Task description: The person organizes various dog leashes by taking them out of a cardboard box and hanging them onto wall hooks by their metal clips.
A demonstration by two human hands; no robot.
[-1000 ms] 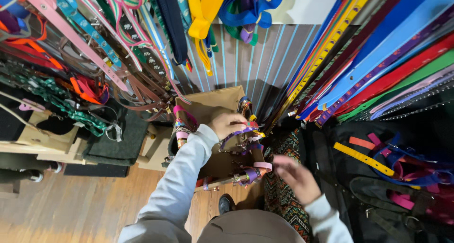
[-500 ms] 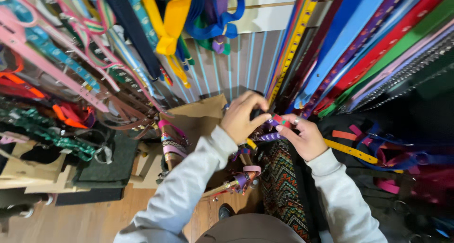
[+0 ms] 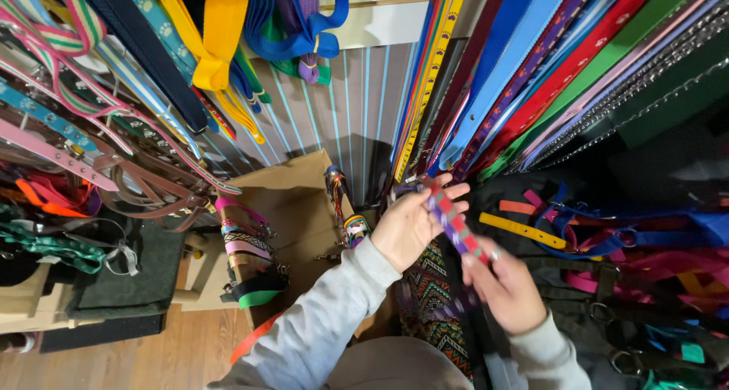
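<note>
Holding a purple-and-red patterned collar (image 3: 453,223) stretched between both hands, you've got it right in front of the hanging leashes (image 3: 531,63). Your left hand (image 3: 410,223) is palm-up, arm bent across your body, fingers (image 3: 448,185) curled around the collar's upper end. Your right hand (image 3: 507,284) sits lower, just beside it, fingers pinched on the bottom end. A cardboard box (image 3: 292,200) with more collars clipped on its edge sits off to the left.

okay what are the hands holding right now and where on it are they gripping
Both hold one patterned red and purple collar strap: the left hand holds its upper end, the right hand pinches its lower end.
</note>
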